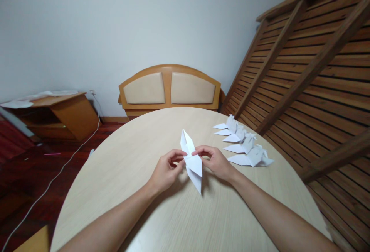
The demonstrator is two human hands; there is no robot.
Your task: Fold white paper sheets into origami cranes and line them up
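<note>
Between my two hands is a folded white paper piece [193, 164], long and pointed at its far and near ends, with flaps standing apart. My left hand [168, 168] pinches its left side near the middle, thumb and fingertips on the paper. From the right, my right hand [215, 162] grips the opposite side with its fingers on the upper fold; its thumb is partly hidden. The paper is held just over the round table [130, 175], casting a shadow on it. Several finished-looking white paper birds [245, 146] stand in a row to the right of my right hand.
A wooden headboard [168, 70] with cream panels stands behind the table against the wall. Slatted wooden framing [326, 78] leans at the right. On the left are a low wooden cabinet [76, 115] and a white cable [62, 169] across the dark red floor.
</note>
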